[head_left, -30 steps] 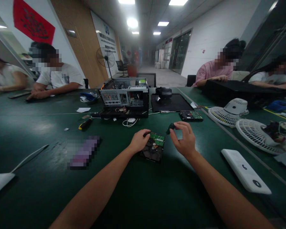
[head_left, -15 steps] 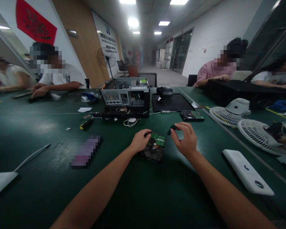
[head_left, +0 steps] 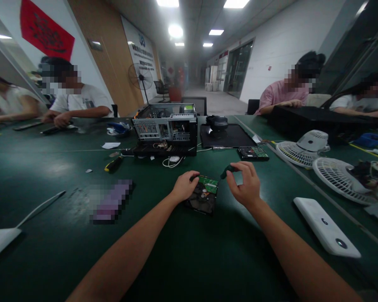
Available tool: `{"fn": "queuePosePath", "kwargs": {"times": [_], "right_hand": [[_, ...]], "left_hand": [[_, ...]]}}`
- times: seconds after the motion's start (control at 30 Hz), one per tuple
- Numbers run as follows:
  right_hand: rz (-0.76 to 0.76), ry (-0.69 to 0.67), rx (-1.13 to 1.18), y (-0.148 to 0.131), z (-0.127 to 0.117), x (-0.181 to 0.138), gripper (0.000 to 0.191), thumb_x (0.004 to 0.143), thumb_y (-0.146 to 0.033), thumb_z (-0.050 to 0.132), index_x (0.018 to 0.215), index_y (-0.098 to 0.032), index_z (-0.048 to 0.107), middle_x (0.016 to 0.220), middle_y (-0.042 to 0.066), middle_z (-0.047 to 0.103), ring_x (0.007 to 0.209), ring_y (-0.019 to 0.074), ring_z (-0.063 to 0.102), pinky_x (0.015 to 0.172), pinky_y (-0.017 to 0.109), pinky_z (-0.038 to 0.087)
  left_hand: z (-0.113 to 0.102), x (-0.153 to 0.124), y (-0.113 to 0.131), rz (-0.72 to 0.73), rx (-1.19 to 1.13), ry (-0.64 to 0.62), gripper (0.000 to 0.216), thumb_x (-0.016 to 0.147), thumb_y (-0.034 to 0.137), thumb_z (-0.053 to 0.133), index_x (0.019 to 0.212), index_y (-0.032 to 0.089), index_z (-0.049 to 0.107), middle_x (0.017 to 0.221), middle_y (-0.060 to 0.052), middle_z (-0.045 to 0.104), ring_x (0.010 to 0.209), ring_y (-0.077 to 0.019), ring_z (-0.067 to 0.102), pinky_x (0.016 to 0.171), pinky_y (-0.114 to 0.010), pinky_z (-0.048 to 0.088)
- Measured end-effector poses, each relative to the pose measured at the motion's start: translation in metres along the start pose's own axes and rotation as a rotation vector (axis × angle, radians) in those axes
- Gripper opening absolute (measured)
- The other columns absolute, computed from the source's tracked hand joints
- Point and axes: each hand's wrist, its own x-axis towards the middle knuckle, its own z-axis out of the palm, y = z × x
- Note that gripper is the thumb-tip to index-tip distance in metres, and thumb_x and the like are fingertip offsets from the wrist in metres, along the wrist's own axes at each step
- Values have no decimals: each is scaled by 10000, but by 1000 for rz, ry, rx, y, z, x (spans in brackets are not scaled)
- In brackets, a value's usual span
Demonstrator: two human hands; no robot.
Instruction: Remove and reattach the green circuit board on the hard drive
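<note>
A hard drive (head_left: 202, 200) with a green circuit board on its upper side is in front of me, slightly tilted. My left hand (head_left: 185, 184) grips its left edge, the thumb and fingers closed on it. In my right hand (head_left: 246, 182) is a screwdriver (head_left: 227, 171) with a dark green handle, pinched between thumb and fingers. Its tip points down toward the right edge of the drive's circuit board; whether it touches a screw is too small to tell. A second hard drive (head_left: 253, 153) lies farther back on the table.
An opened computer case (head_left: 165, 130) stands at the back, beside a black panel (head_left: 236, 136). A yellow-black screwdriver (head_left: 113, 164) and a blurred purple object (head_left: 113, 200) lie left. To the right are a white device (head_left: 326, 226) and white fan parts (head_left: 302, 149). Co-workers sit on both sides.
My hands, the hard drive and the screwdriver stay nearly in place; the screwdriver handle shows slightly more tilt. The co-worker at left has shifted their hands a little.
</note>
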Motion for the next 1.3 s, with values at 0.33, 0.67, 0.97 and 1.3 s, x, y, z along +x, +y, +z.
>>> {"fn": "queuePosePath", "kwargs": {"times": [0.33, 0.67, 0.97, 1.3], "right_hand": [[25, 23, -27, 0, 2, 0, 322, 868, -262, 710, 1159, -233, 576, 935, 61, 621, 895, 242, 630, 805, 440, 576], [11, 7, 67, 3, 6, -4, 303, 905, -239, 660, 1186, -235, 548, 1214, 111, 681, 1028, 246, 696, 875, 462, 600], [-3, 12, 0, 5, 4, -2, 331, 880, -263, 714, 1191, -255, 601, 1063, 81, 653, 885, 221, 679, 803, 440, 610], [-41, 19, 23, 4, 5, -1, 310, 895, -227, 691, 1176, -253, 562, 1251, 106, 677, 1136, 262, 676, 948, 507, 585]], "left_hand": [[-1, 0, 1, -3, 0, -10, 299, 948, 231, 588, 1231, 228, 685, 1237, -42, 711, 1130, -213, 665, 1010, -345, 520], [1, 1, -1, -9, 3, -6, 306, 939, 223, 595, 1231, 227, 686, 1230, -44, 713, 1125, -215, 666, 1001, -350, 523], [-1, 0, 1, -12, -2, -9, 307, 946, 237, 589, 1239, 226, 682, 1231, -48, 711, 1115, -218, 667, 993, -354, 527], [0, 0, 0, -17, 7, -10, 316, 938, 229, 593, 1242, 231, 681, 1229, -45, 712, 1102, -215, 671, 973, -343, 534]]}}
